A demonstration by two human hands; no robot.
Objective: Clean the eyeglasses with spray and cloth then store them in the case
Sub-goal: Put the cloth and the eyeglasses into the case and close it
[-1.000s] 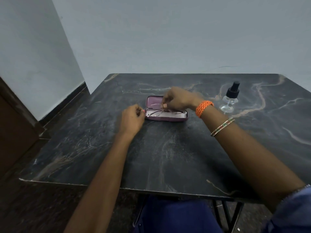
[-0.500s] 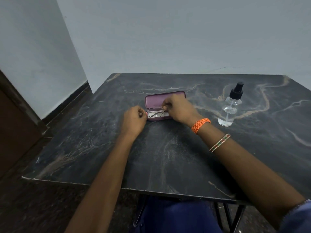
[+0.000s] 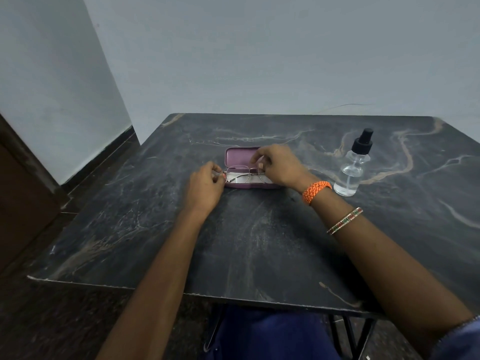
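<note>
A purple eyeglass case [image 3: 237,157] lies open in the middle of the dark marble table [image 3: 259,242], lid raised at the back. Thin metal-framed eyeglasses [image 3: 242,172] sit over the case's tray, above a pale cloth [image 3: 240,179] lying inside it. My left hand [image 3: 205,185] pinches the left end of the frame at the case's left edge. My right hand [image 3: 279,165] holds the right end of the frame and covers the case's right half. A clear spray bottle [image 3: 353,167] with a black cap stands upright to the right, untouched.
A grey wall runs along the table's far edge. A dark wooden door [image 3: 23,193] and floor lie to the left. The table's front edge is near my lap, with black metal legs [image 3: 348,336] beneath.
My view has tilted, so the case and bottle appear slightly shifted. Both hands stay at the case on the eyeglasses, which now show more fully over the tray.
</note>
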